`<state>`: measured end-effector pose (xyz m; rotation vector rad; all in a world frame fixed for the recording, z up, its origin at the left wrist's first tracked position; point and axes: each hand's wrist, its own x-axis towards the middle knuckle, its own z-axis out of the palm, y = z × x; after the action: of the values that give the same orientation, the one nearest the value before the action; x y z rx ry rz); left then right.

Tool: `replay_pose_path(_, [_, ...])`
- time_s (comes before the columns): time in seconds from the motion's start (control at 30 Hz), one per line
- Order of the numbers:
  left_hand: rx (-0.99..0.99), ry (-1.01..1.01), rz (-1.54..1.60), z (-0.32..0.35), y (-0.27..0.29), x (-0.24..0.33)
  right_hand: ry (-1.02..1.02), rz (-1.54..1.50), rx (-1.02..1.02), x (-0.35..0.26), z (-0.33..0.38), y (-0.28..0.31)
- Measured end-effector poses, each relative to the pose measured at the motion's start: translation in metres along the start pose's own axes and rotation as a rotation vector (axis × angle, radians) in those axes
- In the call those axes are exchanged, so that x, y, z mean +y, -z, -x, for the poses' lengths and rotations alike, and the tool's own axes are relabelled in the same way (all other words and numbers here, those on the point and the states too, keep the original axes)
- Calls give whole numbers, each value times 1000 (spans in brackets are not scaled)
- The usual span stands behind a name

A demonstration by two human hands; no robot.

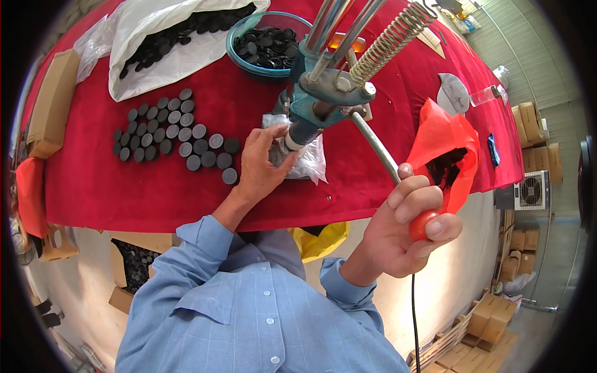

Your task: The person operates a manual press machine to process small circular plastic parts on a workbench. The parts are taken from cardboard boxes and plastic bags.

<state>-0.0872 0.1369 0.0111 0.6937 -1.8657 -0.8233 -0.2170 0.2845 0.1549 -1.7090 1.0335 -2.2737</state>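
My right hand [410, 227] is nearest to me, wrapped tight around the red knob [421, 225] at the end of the press lever [376, 146], off the near edge of the desk [124, 193]. Just past it an orange bag [444, 140] gapes open with dark pieces inside. My left hand [261, 165] is up on the red cloth, fingers pinched at the base of the blue-green hand press [323, 93], resting on a clear plastic bag [308, 158] under the ram; what sits between my fingertips I cannot tell. So one press, one lever, my two hands well apart. Left of my left hand lie the loose black caps [171, 133], roughly thirty of them in rows, too tightly packed to count exactly. Farther on, one blue bowl [239, 37] full of caps, and one white bag [161, 37] spilling more.
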Motion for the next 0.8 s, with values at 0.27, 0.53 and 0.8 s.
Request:
replay_pose_path(0.27, [5, -23, -17, 0, -1, 1, 0, -19, 35, 0, 0, 0])
replay_pose_path(0.53, [7, -25, -7, -1, -3, 2, -21, -52, 90, -3, -3, -2])
replay_pose_path(0.8, [9, -22, -6, -1, -2, 1, -65, -17, 98, -5, -10, -5])
